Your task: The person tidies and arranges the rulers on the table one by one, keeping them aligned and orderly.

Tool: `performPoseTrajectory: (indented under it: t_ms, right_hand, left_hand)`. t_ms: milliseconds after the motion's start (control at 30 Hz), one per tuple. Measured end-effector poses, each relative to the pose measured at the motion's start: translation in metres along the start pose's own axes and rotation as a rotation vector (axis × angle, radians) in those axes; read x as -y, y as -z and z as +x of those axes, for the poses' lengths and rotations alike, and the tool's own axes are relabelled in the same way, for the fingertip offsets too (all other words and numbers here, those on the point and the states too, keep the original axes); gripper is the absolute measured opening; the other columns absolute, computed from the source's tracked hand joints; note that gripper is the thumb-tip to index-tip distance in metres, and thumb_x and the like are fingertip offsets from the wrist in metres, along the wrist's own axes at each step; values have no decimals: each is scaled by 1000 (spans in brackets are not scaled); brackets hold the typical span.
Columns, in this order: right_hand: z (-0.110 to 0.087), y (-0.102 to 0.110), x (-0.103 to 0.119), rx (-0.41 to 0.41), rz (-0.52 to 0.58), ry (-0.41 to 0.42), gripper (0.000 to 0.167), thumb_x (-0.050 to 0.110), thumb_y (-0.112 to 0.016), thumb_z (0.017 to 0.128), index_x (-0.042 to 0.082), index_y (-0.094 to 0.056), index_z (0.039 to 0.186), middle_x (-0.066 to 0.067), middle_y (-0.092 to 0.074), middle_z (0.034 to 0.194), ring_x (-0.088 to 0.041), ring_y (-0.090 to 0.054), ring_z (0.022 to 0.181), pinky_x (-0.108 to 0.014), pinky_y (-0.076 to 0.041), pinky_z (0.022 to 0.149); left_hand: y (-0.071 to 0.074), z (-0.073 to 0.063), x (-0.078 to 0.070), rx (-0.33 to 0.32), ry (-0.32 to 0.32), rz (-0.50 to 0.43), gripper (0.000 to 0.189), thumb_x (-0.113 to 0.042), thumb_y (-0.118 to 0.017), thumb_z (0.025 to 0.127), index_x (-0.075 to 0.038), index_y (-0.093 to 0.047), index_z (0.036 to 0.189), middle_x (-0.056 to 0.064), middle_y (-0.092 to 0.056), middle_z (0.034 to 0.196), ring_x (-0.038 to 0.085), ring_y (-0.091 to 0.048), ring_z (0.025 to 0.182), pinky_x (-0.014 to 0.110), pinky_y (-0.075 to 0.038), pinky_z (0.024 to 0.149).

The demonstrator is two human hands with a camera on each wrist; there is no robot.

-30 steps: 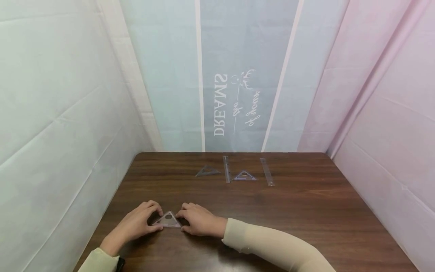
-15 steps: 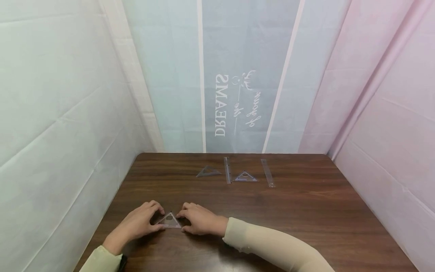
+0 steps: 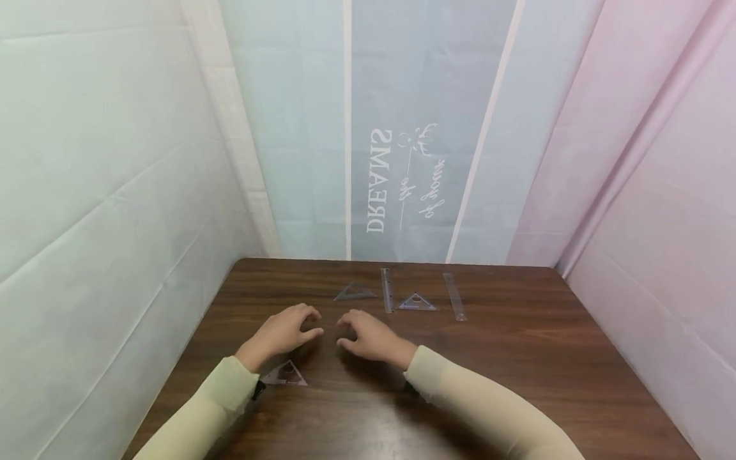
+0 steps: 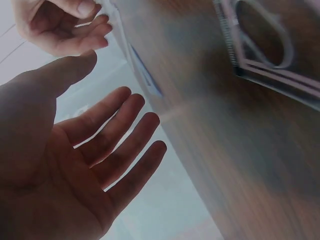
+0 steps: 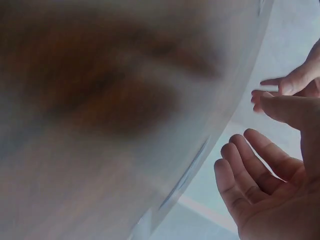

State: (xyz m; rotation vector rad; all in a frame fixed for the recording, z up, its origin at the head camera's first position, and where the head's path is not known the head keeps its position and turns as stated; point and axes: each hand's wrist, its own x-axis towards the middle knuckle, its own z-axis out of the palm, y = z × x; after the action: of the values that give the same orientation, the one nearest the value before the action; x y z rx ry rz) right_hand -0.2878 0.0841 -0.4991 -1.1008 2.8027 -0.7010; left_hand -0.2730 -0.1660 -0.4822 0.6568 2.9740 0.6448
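Both hands hover over the table, fingers loosely bent and nothing between them. My left hand (image 3: 282, 333) is left of centre in the head view, its palm turned inward. Facing it a short gap away is my right hand (image 3: 370, 340). A clear triangular set square (image 3: 287, 381) with a hole in it lies on the wood just beside the left cuff. In the left wrist view the same set square (image 4: 280, 76) shows at the upper right, apart from the spread fingers (image 4: 127, 172). The right wrist view catches curved fingers (image 5: 250, 170) with no object in them.
Beyond the hands, near the back of the brown table (image 3: 506, 370), lie a greyish set square (image 3: 358, 295), a clear ruler (image 3: 387, 291), a blue-edged set square (image 3: 418, 308) and another ruler (image 3: 455, 297). Fabric walls (image 3: 425, 76) enclose the table's back and sides.
Both hands have let go of the near set square and moved forward and to the right, rising off the table. That set square stays where they held it.
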Motion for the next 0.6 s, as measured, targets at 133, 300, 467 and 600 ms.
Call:
performPoseTrajectory:
  t_ms: [133, 300, 467, 600]
  right_hand:
    - [7, 14, -27, -57, 0, -71, 38, 27, -79, 101, 4, -69, 131, -8, -69, 122, -22, -67, 110, -40, -57, 95]
    - [16, 25, -51, -91, 0, -165, 48, 27, -79, 101, 0, -65, 137, -14, -66, 126, -29, -63, 116, -46, -55, 99]
    - [28, 30, -67, -106, 5, -213, 53, 26, -80, 100, -4, -63, 140, -17, -64, 129, -32, -61, 121, -47, -53, 103]
    - [38, 35, -69, -92, 20, -243, 52, 26, -78, 101, -5, -62, 140, -19, -63, 131, -32, -61, 122, -47, -53, 104]
  left_hand:
    - [-1, 31, -2, 41, 44, -26, 38, -35, -75, 103, -8, -70, 131, 9, -70, 129, 31, -68, 120, 54, -56, 97]
    - [1, 60, -4, 59, 112, -44, 45, -37, -75, 104, -6, -68, 136, 13, -67, 136, 34, -64, 126, 56, -54, 101]
    - [-3, 81, -3, 62, 125, -54, 47, -36, -76, 102, -3, -67, 135, 15, -66, 132, 33, -65, 122, 55, -54, 100]
    - [-10, 97, -2, 50, 126, -49, 45, -34, -78, 101, -2, -69, 131, 14, -68, 122, 26, -65, 106, 51, -55, 92]
